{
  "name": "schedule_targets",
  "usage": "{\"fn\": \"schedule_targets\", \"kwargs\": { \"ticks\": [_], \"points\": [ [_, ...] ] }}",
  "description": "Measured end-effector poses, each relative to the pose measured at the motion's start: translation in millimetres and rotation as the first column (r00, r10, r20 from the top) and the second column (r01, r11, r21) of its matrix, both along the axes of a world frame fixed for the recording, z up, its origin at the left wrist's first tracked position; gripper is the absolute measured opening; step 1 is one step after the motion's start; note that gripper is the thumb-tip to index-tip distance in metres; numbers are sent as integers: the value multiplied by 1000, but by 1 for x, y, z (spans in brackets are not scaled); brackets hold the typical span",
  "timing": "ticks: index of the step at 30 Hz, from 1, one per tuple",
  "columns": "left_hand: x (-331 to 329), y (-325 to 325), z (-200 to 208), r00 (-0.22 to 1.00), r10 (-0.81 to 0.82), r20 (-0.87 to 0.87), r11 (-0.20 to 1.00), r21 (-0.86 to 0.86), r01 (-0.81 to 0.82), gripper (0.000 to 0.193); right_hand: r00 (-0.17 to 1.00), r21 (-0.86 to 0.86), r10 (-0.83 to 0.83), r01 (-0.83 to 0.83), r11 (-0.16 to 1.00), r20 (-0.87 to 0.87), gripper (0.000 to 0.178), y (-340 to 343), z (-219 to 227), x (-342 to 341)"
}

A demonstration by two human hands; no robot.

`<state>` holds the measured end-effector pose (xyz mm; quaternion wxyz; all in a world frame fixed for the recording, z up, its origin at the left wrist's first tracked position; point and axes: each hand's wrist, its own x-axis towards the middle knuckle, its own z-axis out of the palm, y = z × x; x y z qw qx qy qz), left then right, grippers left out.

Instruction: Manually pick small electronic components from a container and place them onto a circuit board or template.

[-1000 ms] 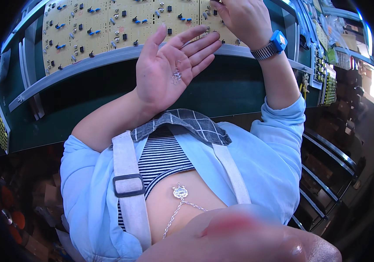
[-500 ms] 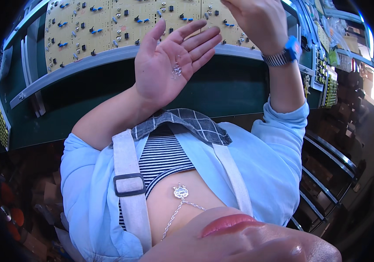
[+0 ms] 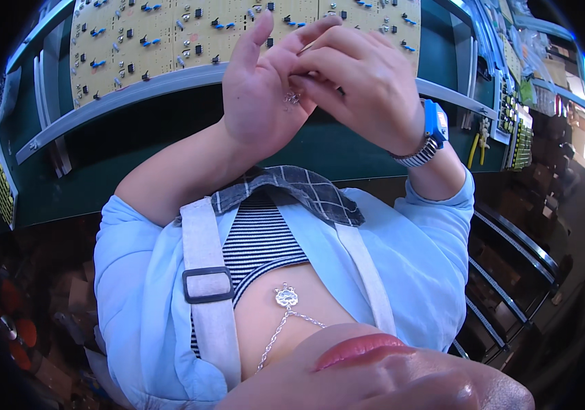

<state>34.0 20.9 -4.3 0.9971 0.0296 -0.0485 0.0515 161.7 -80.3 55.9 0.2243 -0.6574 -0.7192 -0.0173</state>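
Observation:
My left hand [image 3: 257, 106] is palm up with its fingers stretched out. Several tiny silvery metal parts [image 3: 291, 99] lie loose in its palm. Over that palm, my right hand [image 3: 367, 85] has its thumb and fingertips drawn together in a pinch beside the parts. Whatever is between those fingertips is too small or too hidden to make out. Beyond both hands lie tan circuit boards [image 3: 111, 76] carrying black, blue and grey components, partly covered by my hands.
A pale metal rail [image 3: 128, 96] runs along the boards' near edge, above a dark green tabletop [image 3: 169, 137]. Yellow-handled pliers [image 3: 473, 149] are at the right. Yellow-and-black pieces [image 3: 2, 191] stand at the left edge, with similar ones [image 3: 523, 143] on the right.
My right hand has come down and left from over the boards to my left palm, its fingertips now at the metal parts. My left hand has shifted slightly right and tilted.

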Motion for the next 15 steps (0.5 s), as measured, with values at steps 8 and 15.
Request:
{"fn": "schedule_targets", "kwargs": {
  "ticks": [8, 15],
  "points": [
    [7, -5, 22, 918, 153, -365, 962, 268, -54, 77, 987, -25, -10, 6, 1000, -158, 18, 11, -2, 12],
    [8, -5, 17, 951, 147, -271, 982, 153, -108, 76, 964, 59, -267, 265, 962, 13, 14, 55, -20, 92]
  ]
}}
